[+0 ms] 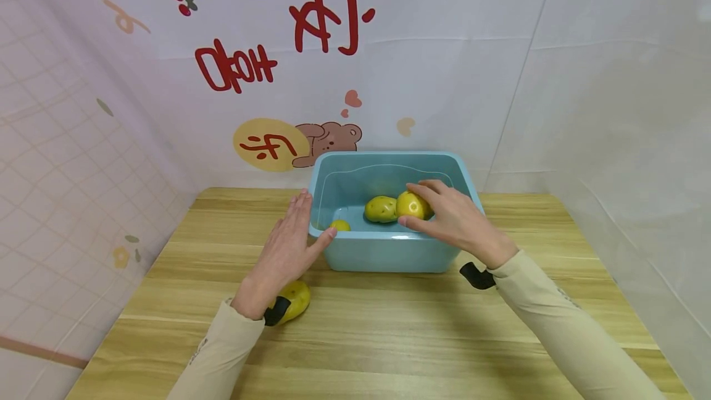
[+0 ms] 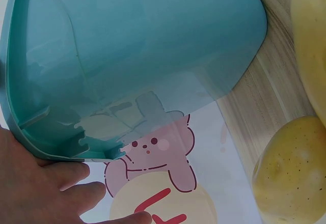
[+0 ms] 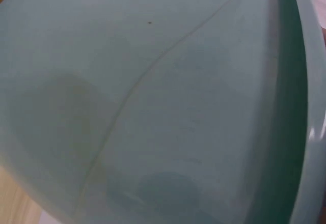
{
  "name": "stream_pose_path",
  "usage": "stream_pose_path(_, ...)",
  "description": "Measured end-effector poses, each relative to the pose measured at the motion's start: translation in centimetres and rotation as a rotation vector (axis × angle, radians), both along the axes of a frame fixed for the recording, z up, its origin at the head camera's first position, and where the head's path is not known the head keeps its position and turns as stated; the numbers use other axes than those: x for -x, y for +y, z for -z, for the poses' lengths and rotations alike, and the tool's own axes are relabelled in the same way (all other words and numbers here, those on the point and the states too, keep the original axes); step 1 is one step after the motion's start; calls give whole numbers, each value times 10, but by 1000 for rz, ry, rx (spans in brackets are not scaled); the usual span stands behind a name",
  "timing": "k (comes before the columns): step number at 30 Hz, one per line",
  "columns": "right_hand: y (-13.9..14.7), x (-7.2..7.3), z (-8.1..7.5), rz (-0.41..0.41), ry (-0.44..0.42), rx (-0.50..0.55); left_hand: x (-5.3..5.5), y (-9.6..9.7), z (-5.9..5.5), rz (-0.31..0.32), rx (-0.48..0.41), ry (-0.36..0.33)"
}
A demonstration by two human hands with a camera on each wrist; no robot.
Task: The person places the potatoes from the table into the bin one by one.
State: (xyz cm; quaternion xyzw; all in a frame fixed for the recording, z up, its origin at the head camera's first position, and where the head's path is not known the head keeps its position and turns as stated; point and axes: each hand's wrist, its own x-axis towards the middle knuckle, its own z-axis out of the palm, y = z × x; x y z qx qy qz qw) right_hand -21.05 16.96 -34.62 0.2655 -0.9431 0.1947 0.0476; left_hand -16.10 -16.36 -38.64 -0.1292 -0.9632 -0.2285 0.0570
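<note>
My left hand (image 1: 283, 245) rests at the left rim of a light blue plastic bin (image 1: 389, 255), its fingers straight and the thumb near the front left corner. Inside the bin my right hand (image 1: 458, 215) holds a round, shiny yellow fruit (image 1: 411, 205) between thumb and fingers; its exact kind cannot be told. Directly left of that fruit lies a potato (image 1: 380, 209). The top of another yellow thing (image 1: 340, 225) shows above the front rim, mostly hidden. The right wrist view shows only the bin's outer wall (image 3: 178, 96), not the hand.
On the wooden table (image 1: 378, 338), a potato (image 1: 297, 298) lies partly hidden by my left wrist. Two potatoes appear in the left wrist view, the lower one (image 2: 293, 173) beside the bin. A white printed cloth (image 1: 444, 79) hangs behind the table.
</note>
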Motion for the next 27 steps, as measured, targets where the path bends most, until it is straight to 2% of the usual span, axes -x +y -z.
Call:
stream_pose_path(5,0,1,1,16,-17,-18,-1,0,0,-1,1,0)
stream_pose_path(11,5,-2,0,0,28,12,-1,1,-1,-2,-5,-3)
stream_pose_path(16,18,-14,4,-10,86,63,0,3,1,1,-9,-1)
stream_pose_path(21,36,-29,11,24,157,138,1,3,2,5,-24,-7)
stream_pose_path(24,45,-34,18,51,197,168,2,1,3,13,-35,0)
stream_pose_path(27,53,-35,25,74,201,170,2,-1,4,26,-51,15)
